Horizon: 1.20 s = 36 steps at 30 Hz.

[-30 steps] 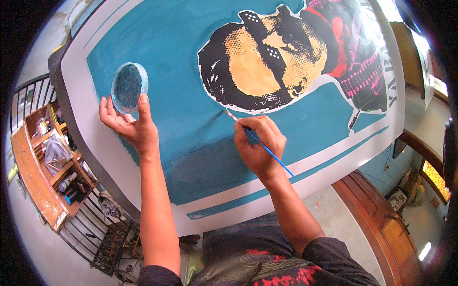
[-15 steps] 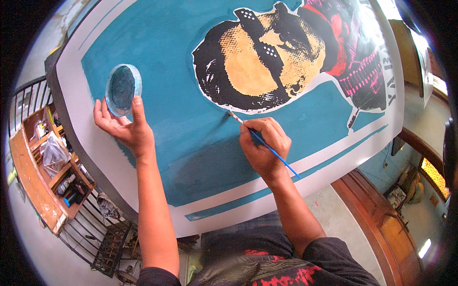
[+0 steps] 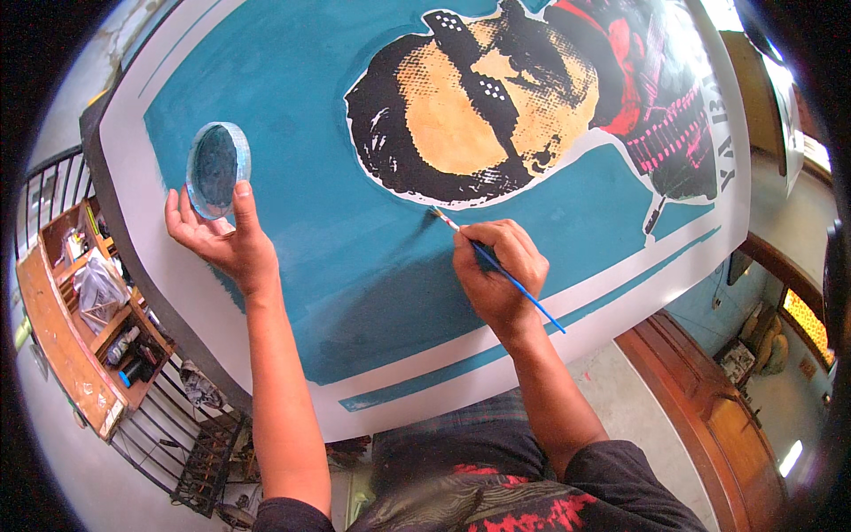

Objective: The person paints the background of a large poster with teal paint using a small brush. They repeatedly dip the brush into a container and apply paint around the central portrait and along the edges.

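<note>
Between thumb and fingers, my left hand point(image 3: 229, 241) holds up a round, shallow clear dish point(image 3: 218, 170) with dark teal paint in it. My right hand point(image 3: 502, 273) is closed in a pinch round a thin blue paintbrush point(image 3: 518, 286). The dark brush tip is at the white border under the printed head point(image 3: 443, 115), close to or touching the sheet; which, I cannot tell. A large white sheet point(image 3: 355, 427) lies beneath both hands, with a teal painted background point(image 3: 292, 106) around a black, tan and red portrait turned sideways.
To the left stands a wooden shelf unit point(image 3: 66, 341) with a plastic bag point(image 3: 102, 279) and small items, beside black metal bars point(image 3: 160, 426). A brown wooden cabinet point(image 3: 700, 399) is at the right, below the sheet's edge.
My right hand and the brush have shifted slightly right along the white border. My left hand with the dish has moved a little left, and the sheet appears slightly shifted left in view.
</note>
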Each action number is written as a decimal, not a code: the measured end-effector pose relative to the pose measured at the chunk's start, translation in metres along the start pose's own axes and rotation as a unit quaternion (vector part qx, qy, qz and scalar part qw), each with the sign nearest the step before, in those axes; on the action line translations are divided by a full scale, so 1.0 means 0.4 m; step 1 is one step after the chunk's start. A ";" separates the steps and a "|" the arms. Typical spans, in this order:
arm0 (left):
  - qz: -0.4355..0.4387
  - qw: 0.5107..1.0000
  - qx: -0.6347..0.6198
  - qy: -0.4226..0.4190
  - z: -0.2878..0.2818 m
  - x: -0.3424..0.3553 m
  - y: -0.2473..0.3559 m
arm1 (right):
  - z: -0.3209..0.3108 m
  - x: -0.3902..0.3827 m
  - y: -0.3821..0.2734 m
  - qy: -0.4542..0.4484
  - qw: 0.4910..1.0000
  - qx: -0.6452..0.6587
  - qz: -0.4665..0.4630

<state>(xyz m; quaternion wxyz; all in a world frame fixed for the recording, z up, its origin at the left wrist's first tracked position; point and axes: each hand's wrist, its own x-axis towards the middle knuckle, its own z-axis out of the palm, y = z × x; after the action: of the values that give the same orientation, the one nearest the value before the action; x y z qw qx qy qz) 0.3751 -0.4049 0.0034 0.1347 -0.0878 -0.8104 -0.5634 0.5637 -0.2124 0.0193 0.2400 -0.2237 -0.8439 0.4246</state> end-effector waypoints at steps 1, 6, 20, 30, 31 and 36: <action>0.001 1.000 -0.003 0.001 -0.001 0.001 0.000 | -0.001 0.000 0.000 -0.001 1.000 0.001 0.000; -0.005 1.000 -0.010 0.004 0.005 -0.003 0.004 | -0.012 -0.004 0.006 0.000 1.000 -0.003 0.001; 0.000 1.000 -0.007 0.010 0.003 -0.001 0.000 | -0.039 -0.004 0.018 -0.003 1.000 -0.015 -0.019; -0.003 1.000 -0.003 0.011 0.006 -0.002 0.010 | -0.057 -0.006 0.024 -0.005 1.000 -0.022 -0.012; -0.003 1.000 -0.003 0.012 0.005 -0.003 0.011 | -0.059 -0.006 0.023 -0.008 1.000 -0.024 -0.006; 0.002 1.000 -0.003 0.010 0.007 0.000 0.008 | -0.064 -0.007 0.028 0.007 1.000 -0.027 0.008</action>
<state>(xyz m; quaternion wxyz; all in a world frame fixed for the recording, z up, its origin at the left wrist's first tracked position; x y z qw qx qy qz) 0.3758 -0.4012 0.0053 0.1433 -0.0844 -0.8071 -0.5665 0.5832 -0.1925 0.0231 0.2364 -0.2399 -0.8515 0.4019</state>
